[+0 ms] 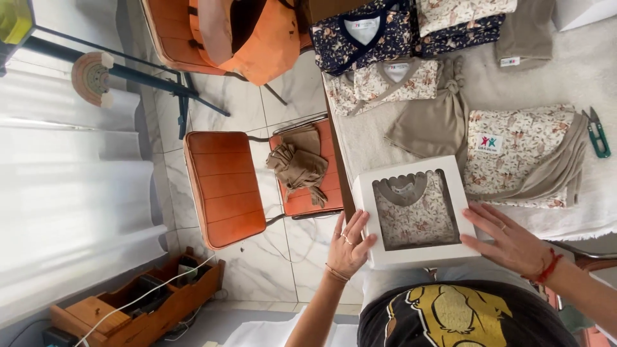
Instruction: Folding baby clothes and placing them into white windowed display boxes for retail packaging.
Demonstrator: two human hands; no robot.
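**Both hands on the white window box at the table's near edge**

I had my left hand (pixel 348 247) pressed flat against the left side of the white gift box (pixel 418 257), fingers spread and only lightly curled, not closed round anything. My right hand (pixel 511 241) lay open on the box's right edge, fingers stretched out across the lid. The box sat at the near edge of the cloth-covered table (pixel 578 71), just in front of my body, and through its scalloped window I saw a folded floral baby garment (pixel 418 215).

Just beyond the box lay a taupe knotted garment (pixel 437 122), and to the right of it a folded floral blanket with taupe lining (pixel 524 154), its near edge close to my right fingers. Further back were a light floral wrap top (pixel 385 80) and a navy floral garment (pixel 363 32). Green thread snips (pixel 599 135) rested near the table's right edge, well apart from the box.

To my left, off the table, an orange chair (pixel 225 186) held a crumpled taupe cloth (pixel 299 167).
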